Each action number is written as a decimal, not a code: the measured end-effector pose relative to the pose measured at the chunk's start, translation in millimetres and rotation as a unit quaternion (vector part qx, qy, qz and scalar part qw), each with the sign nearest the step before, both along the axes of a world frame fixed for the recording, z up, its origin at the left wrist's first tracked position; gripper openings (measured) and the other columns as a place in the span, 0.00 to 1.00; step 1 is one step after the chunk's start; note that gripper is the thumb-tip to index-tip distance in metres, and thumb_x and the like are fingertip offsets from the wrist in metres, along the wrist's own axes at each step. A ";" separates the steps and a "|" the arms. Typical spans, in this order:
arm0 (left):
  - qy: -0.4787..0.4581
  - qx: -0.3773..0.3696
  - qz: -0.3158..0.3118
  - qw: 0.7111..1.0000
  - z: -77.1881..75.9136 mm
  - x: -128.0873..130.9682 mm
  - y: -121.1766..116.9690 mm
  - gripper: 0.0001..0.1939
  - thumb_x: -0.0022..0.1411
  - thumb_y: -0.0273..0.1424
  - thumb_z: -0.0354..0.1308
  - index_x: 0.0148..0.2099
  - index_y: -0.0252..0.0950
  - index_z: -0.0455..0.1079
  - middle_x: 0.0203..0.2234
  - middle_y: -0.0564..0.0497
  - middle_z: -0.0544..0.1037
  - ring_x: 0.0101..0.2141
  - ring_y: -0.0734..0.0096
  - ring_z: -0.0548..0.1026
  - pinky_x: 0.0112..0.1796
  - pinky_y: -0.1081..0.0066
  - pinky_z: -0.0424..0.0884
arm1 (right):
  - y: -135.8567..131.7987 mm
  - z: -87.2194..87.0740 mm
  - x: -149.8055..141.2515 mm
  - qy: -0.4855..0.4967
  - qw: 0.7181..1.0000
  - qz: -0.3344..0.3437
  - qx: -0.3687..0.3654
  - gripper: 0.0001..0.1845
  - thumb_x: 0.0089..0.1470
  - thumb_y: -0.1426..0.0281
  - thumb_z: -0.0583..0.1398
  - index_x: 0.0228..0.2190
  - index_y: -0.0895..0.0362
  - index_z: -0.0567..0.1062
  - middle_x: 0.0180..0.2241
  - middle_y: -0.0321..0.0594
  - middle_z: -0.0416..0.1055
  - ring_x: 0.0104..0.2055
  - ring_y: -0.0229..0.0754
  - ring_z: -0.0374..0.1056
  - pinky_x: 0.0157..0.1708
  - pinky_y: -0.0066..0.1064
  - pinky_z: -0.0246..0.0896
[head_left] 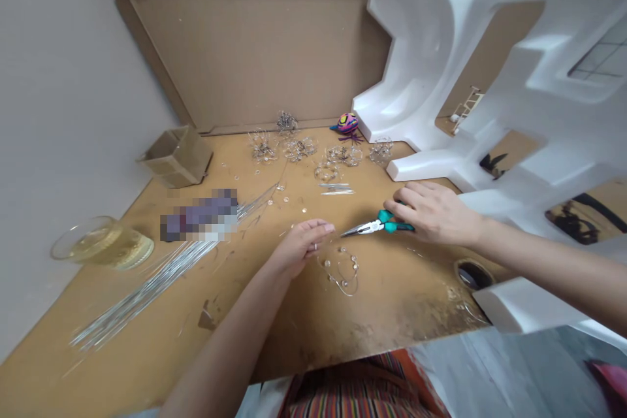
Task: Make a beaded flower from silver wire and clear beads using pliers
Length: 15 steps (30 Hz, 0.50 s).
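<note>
My right hand (434, 212) rests on the wooden table (343, 320) with its fingers closed round the teal handles of needle-nose pliers (375, 226). The pliers' jaws point left toward my left hand (301, 247). That hand has its fingers curled and pinches the end of a thin wire. A looped wire piece strung with clear beads (341, 271) lies on the table just right of and below my left hand. Whether the pinched wire belongs to it I cannot tell.
Several finished bead-and-wire flowers (298, 147) lie at the back, beside a bright multicoloured toy (347, 123). A bundle of straight wires (147, 290) lies at left, near a glass bowl (100, 243) and a small cardboard box (179, 157). White foam packing (490, 78) fills the right. A round hole (471, 274) is in the table.
</note>
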State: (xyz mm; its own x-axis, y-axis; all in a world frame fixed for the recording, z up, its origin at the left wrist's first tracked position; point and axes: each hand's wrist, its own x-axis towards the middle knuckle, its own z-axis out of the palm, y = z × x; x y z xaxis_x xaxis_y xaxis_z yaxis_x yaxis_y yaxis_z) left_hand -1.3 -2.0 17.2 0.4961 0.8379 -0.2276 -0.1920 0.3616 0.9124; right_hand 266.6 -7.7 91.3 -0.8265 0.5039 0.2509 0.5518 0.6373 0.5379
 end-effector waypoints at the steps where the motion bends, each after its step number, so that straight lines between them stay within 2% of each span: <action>1: -0.001 0.000 -0.001 1.000 0.0 0.0 -0.1 0.14 0.52 0.35 0.61 0.25 0.33 0.60 0.14 0.62 0.50 0.16 0.85 0.44 0.18 0.77 0.38 | 0.5 1.0 -1.3 -0.003 1.000 0.007 0.004 0.10 0.57 0.69 0.50 0.38 0.57 0.68 0.29 0.42 0.66 0.30 0.40 0.56 0.30 0.32 0.46; 7: -0.013 -0.003 -0.008 1.000 1.1 -0.7 -0.5 0.14 0.51 0.35 0.61 0.25 0.33 0.59 0.14 0.62 0.50 0.15 0.85 0.45 0.17 0.78 0.38 | 0.5 2.6 -5.2 -0.007 1.000 0.025 0.016 0.10 0.57 0.70 0.50 0.38 0.58 0.68 0.29 0.42 0.66 0.29 0.40 0.56 0.29 0.32 0.46; 15: -0.027 -0.020 -0.032 0.999 2.4 -0.3 -2.1 0.15 0.52 0.34 0.60 0.24 0.34 0.57 0.14 0.63 0.48 0.15 0.86 0.44 0.17 0.78 0.38 | -1.7 4.5 -6.7 -0.020 1.000 -0.003 -0.016 0.12 0.59 0.69 0.47 0.39 0.57 0.68 0.30 0.43 0.66 0.31 0.40 0.56 0.31 0.33 0.46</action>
State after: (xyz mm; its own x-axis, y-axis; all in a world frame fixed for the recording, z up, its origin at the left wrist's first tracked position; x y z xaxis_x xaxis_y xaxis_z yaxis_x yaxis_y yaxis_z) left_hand -1.7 -4.1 19.6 0.5607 0.7949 -0.2317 -0.2169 0.4110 0.8854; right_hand 259.9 -9.4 95.8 -0.8327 0.5157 0.2015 0.5338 0.6513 0.5393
